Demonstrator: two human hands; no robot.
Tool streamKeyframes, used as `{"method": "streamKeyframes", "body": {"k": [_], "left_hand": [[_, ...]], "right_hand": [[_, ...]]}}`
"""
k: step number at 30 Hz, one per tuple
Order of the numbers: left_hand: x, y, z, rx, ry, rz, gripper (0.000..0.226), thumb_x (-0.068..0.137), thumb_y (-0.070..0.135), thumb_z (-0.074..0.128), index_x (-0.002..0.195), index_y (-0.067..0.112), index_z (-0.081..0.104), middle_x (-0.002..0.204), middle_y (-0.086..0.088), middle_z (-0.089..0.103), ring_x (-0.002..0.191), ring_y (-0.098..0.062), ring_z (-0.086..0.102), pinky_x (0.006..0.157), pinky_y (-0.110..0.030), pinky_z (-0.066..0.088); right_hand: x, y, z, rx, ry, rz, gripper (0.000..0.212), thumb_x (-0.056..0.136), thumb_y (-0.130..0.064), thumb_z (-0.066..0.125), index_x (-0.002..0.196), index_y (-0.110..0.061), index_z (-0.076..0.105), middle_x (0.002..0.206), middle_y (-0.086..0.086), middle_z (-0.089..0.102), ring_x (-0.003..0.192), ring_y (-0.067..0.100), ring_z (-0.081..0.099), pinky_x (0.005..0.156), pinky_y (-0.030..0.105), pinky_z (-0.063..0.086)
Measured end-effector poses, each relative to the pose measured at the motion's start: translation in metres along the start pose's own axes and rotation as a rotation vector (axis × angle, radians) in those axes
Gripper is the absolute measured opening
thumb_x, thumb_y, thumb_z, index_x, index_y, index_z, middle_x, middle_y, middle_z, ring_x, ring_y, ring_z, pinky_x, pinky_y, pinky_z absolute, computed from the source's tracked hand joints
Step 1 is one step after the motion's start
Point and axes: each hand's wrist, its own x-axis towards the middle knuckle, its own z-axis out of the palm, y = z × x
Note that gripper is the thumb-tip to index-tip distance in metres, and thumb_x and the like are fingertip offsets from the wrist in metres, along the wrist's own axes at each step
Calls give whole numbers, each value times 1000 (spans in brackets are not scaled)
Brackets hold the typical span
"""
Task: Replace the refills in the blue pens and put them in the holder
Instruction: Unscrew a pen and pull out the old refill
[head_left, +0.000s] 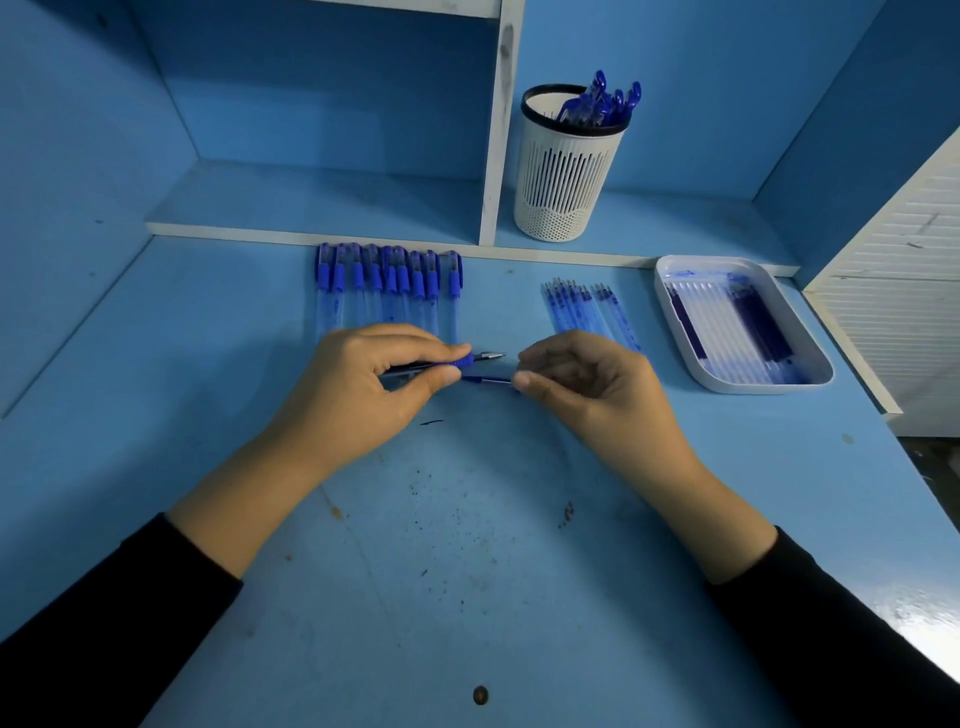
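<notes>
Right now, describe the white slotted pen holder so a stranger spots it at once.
Find the raised blue shelf along the desk's back, just right of its white upright divider. There stands the white slotted plastic pen holder, black-rimmed, with blue pens poking out. Unlike the flat white tray below, it is a tall cup.

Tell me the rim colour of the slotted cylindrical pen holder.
Black rim on the white holder; best in head view.

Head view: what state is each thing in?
White slotted pen holder, upright, blue pens inside.
Row of capped blue pens, lying side by side.
White plastic tray, holding refills.
Loose blue refills, lying left of tray.
Left hand, grips uncapped blue pen.
Right hand, pinches thin refill.
</notes>
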Motion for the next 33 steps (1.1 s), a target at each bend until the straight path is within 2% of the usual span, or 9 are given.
{"method": "streamKeyframes", "body": {"k": [2, 4, 6, 10, 13, 16, 22, 28, 33], "left_hand": [[0, -2, -1, 3, 3, -40, 21, 83, 9, 77, 103, 15, 77, 96, 11, 73, 90, 0, 68, 84, -16, 53], [1, -3, -1, 12, 11, -51, 20, 84, 9, 76, 103, 16, 77, 96, 11, 73, 91, 0, 68, 84, -17, 53], [1, -4, -1, 18, 17, -53, 20, 84, 9, 76, 103, 16, 77, 96, 11, 74, 89, -2, 68, 82, -18, 53], [1, -4, -1, 7, 14, -77, 20, 84, 8, 76, 103, 14, 78, 96, 8, 74, 90, -2, 68, 84, -14, 51], [2, -4, -1, -8, 8, -79, 20, 84, 8, 76, 103, 15, 77, 97, 9, 74, 90, -2, 69, 84, -12, 51], [2, -5, -1, -26, -16, -75, 21, 84, 7, 75, 104, 15, 77, 99, 11, 73, 92, -1, 68, 85, -12, 50], [2, -6, 0, -38, -26, -37, 22, 83, 4, 75, 103, 13, 77, 98, 10, 73, 91, -1, 68, 84, -11, 50], [-3, -3, 6, -66, -65, 32, 23, 82, 3, 76, 103, 13, 77, 94, 9, 73, 85, -2, 68, 77, -17, 53], [-6, -2, 8, -64, -38, 104, 20, 83, 4, 75, 102, 12, 77, 89, 4, 72, 75, -13, 67, 66, -34, 53]], "right_hand": [[1, 6, 0, -203, 3, -76, 15, 80, -12, 77, 94, -13, 71, 84, -4, 71, 81, 8, 66, 83, 20, 52], [1, 8, 3, -333, -26, -130, 18, 80, -11, 77, 97, -15, 72, 85, -9, 68, 84, 6, 63, 81, 13, 48], [3, 8, 5, -385, -55, -174, 18, 81, -8, 76, 98, -14, 73, 86, -10, 68, 86, 3, 61, 78, 6, 43], [7, 10, 8, -420, -66, -268, 12, 83, -5, 73, 92, -11, 75, 92, -4, 73, 86, 3, 63, 80, 9, 46], [6, 9, 6, -353, -54, -182, 9, 86, -9, 71, 92, -13, 75, 85, -6, 71, 79, 5, 62, 73, 11, 45], [6, 6, 1, -132, -52, -42, 8, 89, -9, 68, 91, -13, 74, 79, -6, 71, 71, 3, 63, 68, 12, 44], [6, 4, -3, -18, 7, -19, 10, 90, -4, 64, 89, -9, 72, 66, -6, 64, 48, 0, 51, 50, 7, 33], [3, 1, 2, -6, -45, -72, 6, 87, -6, 69, 90, -9, 73, 75, -8, 70, 66, -1, 60, 66, 8, 41], [0, 2, 6, 53, -50, -66, 6, 86, -9, 70, 90, -7, 73, 65, -16, 66, 57, -2, 56, 57, 7, 38]]}}
